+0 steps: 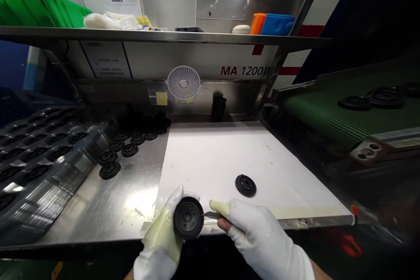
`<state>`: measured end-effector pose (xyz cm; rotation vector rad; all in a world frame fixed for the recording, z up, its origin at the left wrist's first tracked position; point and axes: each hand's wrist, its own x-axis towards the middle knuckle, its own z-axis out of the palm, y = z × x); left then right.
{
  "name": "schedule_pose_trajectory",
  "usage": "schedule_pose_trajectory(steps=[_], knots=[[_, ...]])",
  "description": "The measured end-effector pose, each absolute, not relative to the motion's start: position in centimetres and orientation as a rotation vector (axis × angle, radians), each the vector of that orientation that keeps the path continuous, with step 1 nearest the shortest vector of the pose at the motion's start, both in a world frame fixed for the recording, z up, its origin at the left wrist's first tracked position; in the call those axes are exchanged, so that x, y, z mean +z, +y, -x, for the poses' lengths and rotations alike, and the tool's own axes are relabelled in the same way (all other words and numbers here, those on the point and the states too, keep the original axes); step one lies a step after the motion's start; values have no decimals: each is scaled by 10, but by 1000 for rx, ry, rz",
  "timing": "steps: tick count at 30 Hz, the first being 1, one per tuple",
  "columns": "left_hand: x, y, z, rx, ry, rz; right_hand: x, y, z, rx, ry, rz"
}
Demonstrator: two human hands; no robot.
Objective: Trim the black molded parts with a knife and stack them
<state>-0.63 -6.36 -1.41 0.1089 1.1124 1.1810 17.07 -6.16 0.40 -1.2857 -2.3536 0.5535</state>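
My left hand (164, 232), in a white glove with yellowish tape on the fingers, is closed around a round black ribbed part (188, 218) held face up at the table's near edge. My right hand (259, 236), also gloved, pinches a small metal blade (211, 215) whose tip touches the right rim of that part. A second black round part (245, 185) lies on the white sheet (223, 157) just beyond my right hand.
Several black round parts (110, 169) stand in rows on the steel table (108, 201) at left. Clear trays holding more parts (33, 162) fill the far left. A green conveyor (328, 118) carrying parts runs at right. A small white fan (183, 82) faces me under the shelf.
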Motion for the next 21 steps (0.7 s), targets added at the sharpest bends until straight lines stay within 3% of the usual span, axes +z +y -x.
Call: schedule_pose_trajectory(steps=[8, 15, 21], knots=[[-21, -79, 3, 1257, 1211, -148, 13, -85, -175, 895, -2377, 1173], [-37, -85, 20, 876, 978, -431, 20, -69, -192, 772, -2328, 1329], [-39, -93, 12, 897, 1014, -477, 34, -61, -183, 745, -2486, 1156]])
